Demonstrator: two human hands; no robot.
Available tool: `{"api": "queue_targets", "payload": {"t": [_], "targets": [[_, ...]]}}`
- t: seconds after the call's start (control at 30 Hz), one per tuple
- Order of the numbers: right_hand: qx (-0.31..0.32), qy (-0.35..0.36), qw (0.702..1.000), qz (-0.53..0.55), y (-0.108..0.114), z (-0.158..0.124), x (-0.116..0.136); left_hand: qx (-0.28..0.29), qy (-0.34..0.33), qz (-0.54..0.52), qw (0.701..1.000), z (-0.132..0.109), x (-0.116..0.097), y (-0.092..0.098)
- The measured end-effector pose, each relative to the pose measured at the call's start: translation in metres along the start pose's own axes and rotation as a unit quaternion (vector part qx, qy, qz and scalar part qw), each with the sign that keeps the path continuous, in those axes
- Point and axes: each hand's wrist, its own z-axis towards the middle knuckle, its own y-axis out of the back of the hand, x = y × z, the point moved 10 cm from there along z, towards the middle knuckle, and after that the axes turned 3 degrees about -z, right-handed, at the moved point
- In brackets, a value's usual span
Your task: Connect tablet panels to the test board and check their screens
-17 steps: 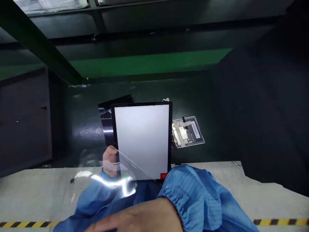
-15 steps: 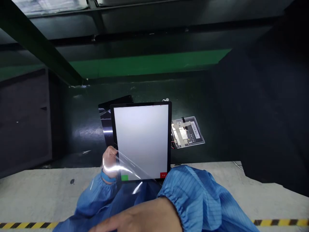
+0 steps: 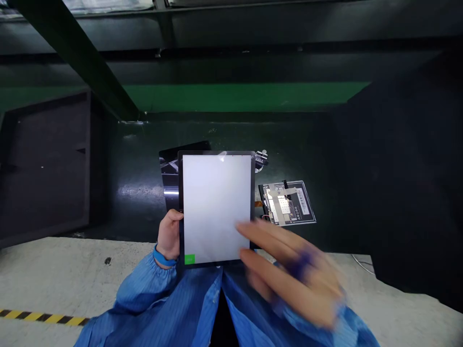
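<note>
A tablet screen (image 3: 217, 202) with a black border, lit white with a green square in its lower left corner, is tilted up in front of me. My left hand (image 3: 170, 235) grips its left edge, thumb at the front border. Over the screen's lower right side hovers my right hand (image 3: 292, 270), blurred by motion, fingers stretched and apart, with nothing visible in them. Something dark blue shows around one of its fingers. I cannot tell whether its fingertips touch the glass. An orange flat cable (image 3: 258, 204) shows between the screen and a circuit board assembly (image 3: 289, 203) on the right.
Behind the screen's left side lies a glossy black panel (image 3: 170, 180) on the dark bench (image 3: 137, 212). A small shiny metal object (image 3: 261, 159) sits behind its upper right corner. Dark partitions (image 3: 47, 164) stand at both sides, and a green post (image 3: 83, 62) slants down at the left.
The clear film that lay across the screen's lower part is out of sight. My right hand has risen from the bottom to the screen's right side. The red corner square no longer shows.
</note>
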Motion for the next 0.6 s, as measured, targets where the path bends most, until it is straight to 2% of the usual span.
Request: {"api": "queue_targets", "payload": {"t": [0.07,0.2,0.3,0.4,0.47,0.53,0.6], "targets": [[-0.02,0.021,0.996,-0.079,-0.015,0.012,0.002,0.012,0.007,0.009,1.0,-0.001,0.003,-0.001],[0.016,0.052,0.979,-0.198,-0.047,0.02,-0.004,0.042,-0.012,0.027,0.999,-0.002,0.001,-0.004],[-0.012,0.071,0.977,-0.2,-0.042,0.011,-0.001,0.044,-0.03,0.03,0.998,-0.002,-0.005,-0.005],[-0.066,0.076,0.979,-0.179,-0.017,0.001,0.002,0.02,-0.036,0.043,0.998,-0.001,-0.009,0.001],[-0.123,0.044,0.975,-0.178,0.011,-0.006,-0.006,-0.003,-0.043,0.056,0.997,0.0,-0.012,0.008],[-0.202,-0.039,0.959,-0.196,0.044,-0.019,-0.029,-0.026,-0.06,0.068,0.996,0.0,-0.016,0.015],[-0.261,-0.137,0.931,-0.217,0.071,-0.041,-0.062,-0.05,-0.084,0.08,0.992,0.0,-0.022,0.023]]}}
